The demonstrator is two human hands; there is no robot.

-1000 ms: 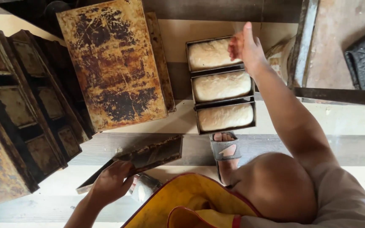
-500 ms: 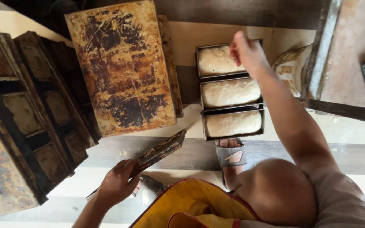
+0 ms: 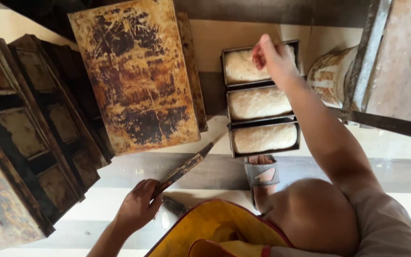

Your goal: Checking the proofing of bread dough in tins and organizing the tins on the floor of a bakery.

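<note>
My right hand (image 3: 274, 59) reaches out over the far compartment of a three-part bread tin (image 3: 264, 122) on the floor. Its fingers are curled together and I see nothing in them. Each compartment holds pale risen dough (image 3: 259, 103). My left hand (image 3: 138, 207) grips one end of a thin, rusty metal lid (image 3: 182, 169). The lid is seen edge-on and slants up toward the tin's near corner, stopping short of it.
A large rusty baking sheet (image 3: 139, 76) lies left of the tin. Stacks of dark, worn bread tins (image 3: 29, 143) fill the left side. A round can (image 3: 330, 78) and a metal bar (image 3: 386, 122) are at the right. My sandalled foot (image 3: 261, 173), knee and yellow cloth (image 3: 215, 228) are below.
My left hand has turned the lid from nearly flat to edge-on and pushed it toward the tin. My right hand's fingers have curled in over the far compartment.
</note>
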